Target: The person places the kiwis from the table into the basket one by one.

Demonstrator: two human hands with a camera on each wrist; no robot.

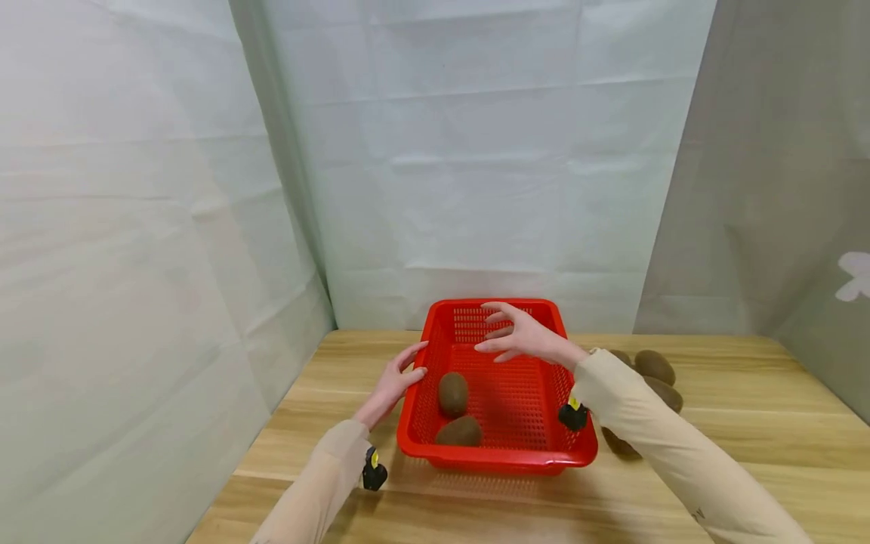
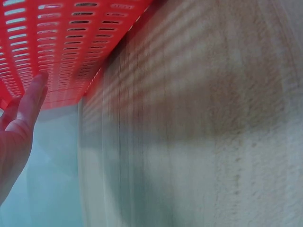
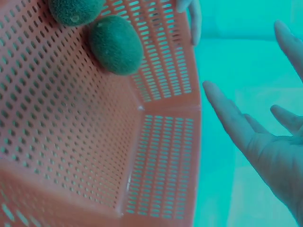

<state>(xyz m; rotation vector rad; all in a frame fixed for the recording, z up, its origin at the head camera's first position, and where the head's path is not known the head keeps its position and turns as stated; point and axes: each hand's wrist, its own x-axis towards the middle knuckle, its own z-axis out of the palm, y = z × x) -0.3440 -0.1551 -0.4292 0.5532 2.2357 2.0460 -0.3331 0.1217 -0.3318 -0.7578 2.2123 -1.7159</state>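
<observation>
Two kiwis [image 1: 457, 409] in red basket [image 1: 537, 455] — hands apart.

This is looking like a makeshift recording booth rather than a home or kitchen. Pale sheets [image 1: 476, 151] with fold creases are hanging as walls on three sides, closing off whatever lies behind them. A plain wooden table [image 1: 748, 423] is filling the space between them, carrying only a red basket [image 1: 499, 453] and some kiwis [image 1: 654, 366]. Small black cameras [image 1: 373, 473] are sitting strapped to both wrists over beige sleeves [image 1: 680, 453], which is pointing to a staged set for filming handwork.
</observation>
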